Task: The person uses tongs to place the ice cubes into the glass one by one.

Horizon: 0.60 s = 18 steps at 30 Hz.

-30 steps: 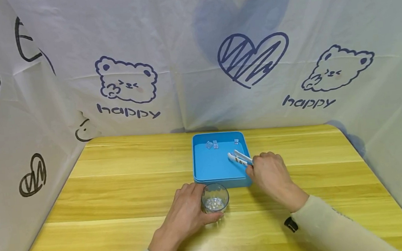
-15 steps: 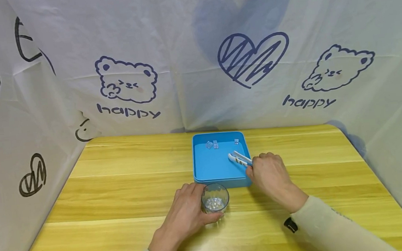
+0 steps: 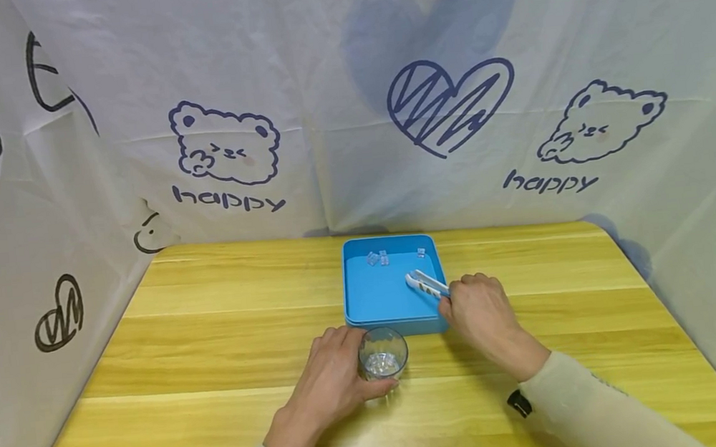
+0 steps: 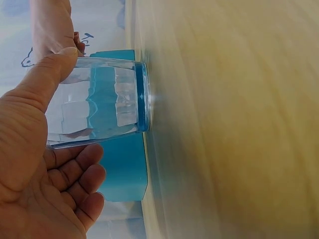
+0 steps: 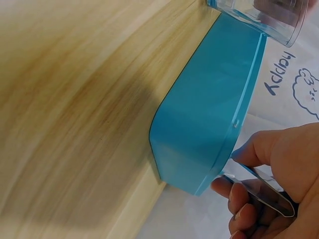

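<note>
Beside the box's near wall, a clear glass (image 3: 383, 340) stands upright on the table with small clear pieces at its bottom. My left hand (image 3: 332, 370) grips it, thumb on the near side and fingers on the far left. My right hand (image 3: 483, 311) pinches a pair of tongs (image 3: 425, 287) with white tips, bent metal end towards the palm. The tips reach over the right part of a square blue box (image 3: 374, 297); I cannot tell whether they hold a piece. Inside, several clear cubes (image 3: 378, 258) cluster at the back left, and one cube (image 3: 421, 252) lies back right.
The wooden table (image 3: 215, 352) ends at a white cloth backdrop (image 3: 320, 97) printed with bears and hearts. More cloth (image 3: 8, 286) hangs on the left side. A black strap (image 3: 519, 402) shows at the right wrist.
The tips of the tongs have drawn slightly closer together over the box. The left hand, the glass and the cubes at the back stay where they were.
</note>
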### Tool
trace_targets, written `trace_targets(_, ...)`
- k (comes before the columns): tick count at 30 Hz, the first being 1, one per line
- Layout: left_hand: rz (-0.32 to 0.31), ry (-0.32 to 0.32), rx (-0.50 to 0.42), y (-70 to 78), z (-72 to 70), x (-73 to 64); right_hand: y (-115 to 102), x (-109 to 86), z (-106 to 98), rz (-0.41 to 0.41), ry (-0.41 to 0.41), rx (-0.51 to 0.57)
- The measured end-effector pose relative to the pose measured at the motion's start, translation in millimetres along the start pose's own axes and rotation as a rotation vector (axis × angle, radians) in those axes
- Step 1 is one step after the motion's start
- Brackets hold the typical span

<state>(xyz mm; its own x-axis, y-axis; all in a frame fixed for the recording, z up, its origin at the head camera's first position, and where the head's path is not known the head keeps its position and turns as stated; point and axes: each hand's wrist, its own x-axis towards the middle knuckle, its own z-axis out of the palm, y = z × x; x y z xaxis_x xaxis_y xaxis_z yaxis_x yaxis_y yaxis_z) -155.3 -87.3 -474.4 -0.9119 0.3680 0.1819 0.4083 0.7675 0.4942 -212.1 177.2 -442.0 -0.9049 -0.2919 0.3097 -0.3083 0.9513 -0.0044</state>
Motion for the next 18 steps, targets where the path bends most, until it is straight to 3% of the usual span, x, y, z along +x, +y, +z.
trace_targets(18, 0.012, -0.005, 0.011, -1.4, -0.1, 1.2, 5.7, -4.2, 3.1, -0.061, 0.090, 0.054)
